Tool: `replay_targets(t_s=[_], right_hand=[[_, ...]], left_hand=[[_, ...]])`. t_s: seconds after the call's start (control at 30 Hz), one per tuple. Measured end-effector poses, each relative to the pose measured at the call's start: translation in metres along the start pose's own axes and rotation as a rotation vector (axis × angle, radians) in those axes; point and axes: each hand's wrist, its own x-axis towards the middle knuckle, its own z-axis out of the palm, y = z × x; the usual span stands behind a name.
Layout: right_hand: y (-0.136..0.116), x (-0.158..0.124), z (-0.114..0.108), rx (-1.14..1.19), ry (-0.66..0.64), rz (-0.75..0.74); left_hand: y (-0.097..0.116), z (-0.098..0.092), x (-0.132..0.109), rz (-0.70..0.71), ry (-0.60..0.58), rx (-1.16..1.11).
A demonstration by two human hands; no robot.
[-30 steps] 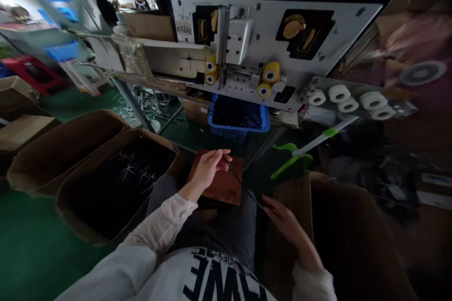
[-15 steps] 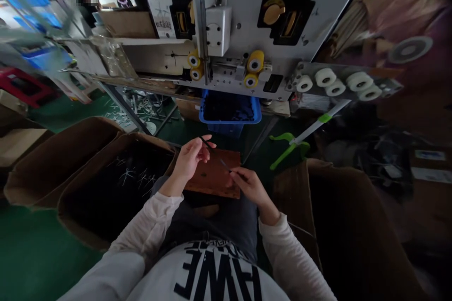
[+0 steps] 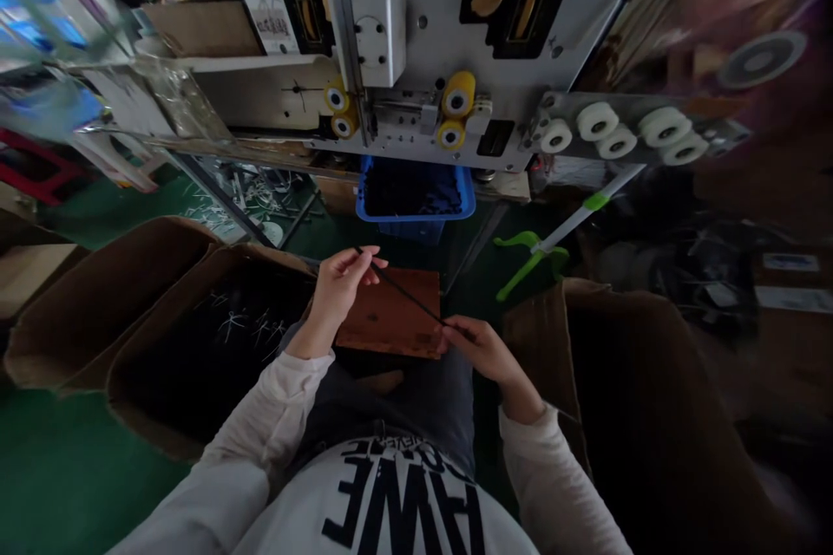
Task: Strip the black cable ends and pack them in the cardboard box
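Observation:
A thin black strip (image 3: pixel 409 298), like a cord or cable, runs taut and slanting down to the right between my hands. My left hand (image 3: pixel 342 282) pinches its upper end between thumb and fingers. At the lower end, the fingertips of my right hand (image 3: pixel 478 345) are closed on it. Below the strip is a reddish-brown board (image 3: pixel 383 321) above my lap. Whether the strip touches the board I cannot tell.
Ahead stands a grey machine panel (image 3: pixel 429 43) with yellow rollers, and a blue bin (image 3: pixel 415 213) of dark pieces sits beneath it. Cardboard boxes flank me, left (image 3: pixel 123 355) and right (image 3: pixel 566 364). A green-footed stand (image 3: pixel 537 258) is at right. Two people sit far left.
My hands have moved apart, the right one to the right and slightly down. The black strip now shows as one straight line between them. The head view has shifted a little.

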Motion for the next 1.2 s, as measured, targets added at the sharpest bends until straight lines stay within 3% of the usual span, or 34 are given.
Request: replay_targets(t_s=[0.4,0.63,0.83,0.97,1.2], right_hand=[[0.014,-0.018,-0.021,0.223,-0.015,0.101],[0.030,-0.027,-0.028,0.195,0.007,0.130],[0.033,-0.027,-0.030,-0.007,-0.001,0.113],[0.033,-0.023,-0.023,-0.015,0.007,0.110],[0.007,0.000,0.006,-0.075,0.094,-0.002]], left_hand=[[0.010,-0.009,0.012,0.041,0.149,-0.161],[0.010,-0.010,0.014,0.066,0.224,-0.177],[0.008,-0.009,0.009,0.101,0.200,-0.150],[0.009,-0.008,0.008,0.094,0.171,-0.128],[-0.016,0.002,0.002,-0.062,0.069,-0.217]])
